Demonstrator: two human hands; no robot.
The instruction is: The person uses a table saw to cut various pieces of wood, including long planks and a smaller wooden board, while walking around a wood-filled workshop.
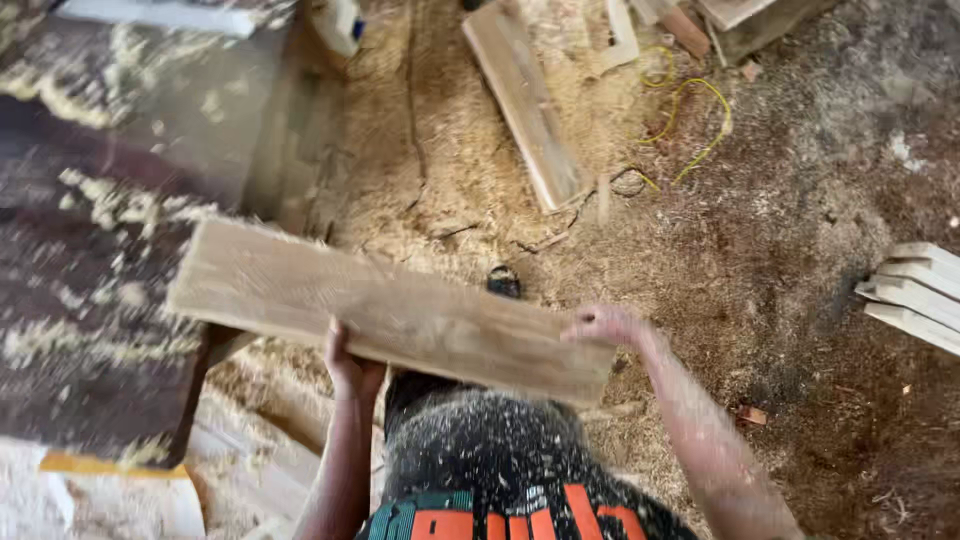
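Hands (355,365) (600,325) grip plank (390,310) over sawdust-strewn floor (780,250).

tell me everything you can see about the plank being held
The long pale rough-sawn wooden plank is rectangular, with visible grain, and blurred. It is held in the air, nearly flat, tilted down to the right, above the sawdust-covered floor. The left hand grips its near edge from below; the right hand grips its right end.

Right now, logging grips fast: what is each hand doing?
Left hand: closed on the wooden board, gripping its near edge.
Right hand: closed on the board's right end.
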